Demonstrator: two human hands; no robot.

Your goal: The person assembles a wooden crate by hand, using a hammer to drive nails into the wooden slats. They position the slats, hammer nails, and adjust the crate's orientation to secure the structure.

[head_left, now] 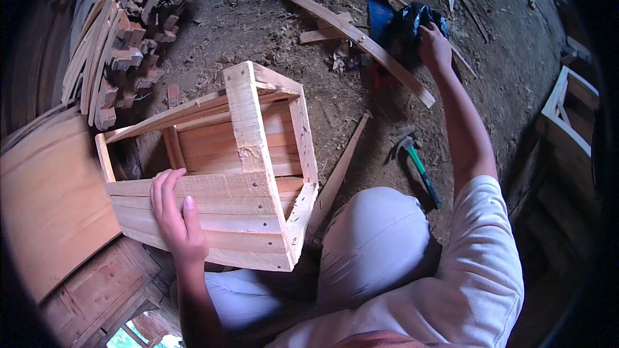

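Observation:
A pale wooden crate [255, 183] with nailed slats rests tilted in front of me, by my lap. My left hand [177, 219] grips its near slatted side, the fingers bent over the top edge and the thumb on the outer face. Far forward on the right, my right arm is stretched out. My right hand [435, 42] is closed at a black plastic bag [412, 20] on the ground; the fingertips are partly hidden, and so is whatever the bag holds. A claw hammer [417, 167] with a green and black handle lies on the dirt, right of the crate.
A long wooden strip [367, 42] lies across scraps near a blue saw blade [377, 3]. A pointed wood piece [345, 167] lies beside the crate. Stacked lumber [119, 45] and a plywood sheet [51, 187] stand at left. Another wooden frame [567, 119] is at right.

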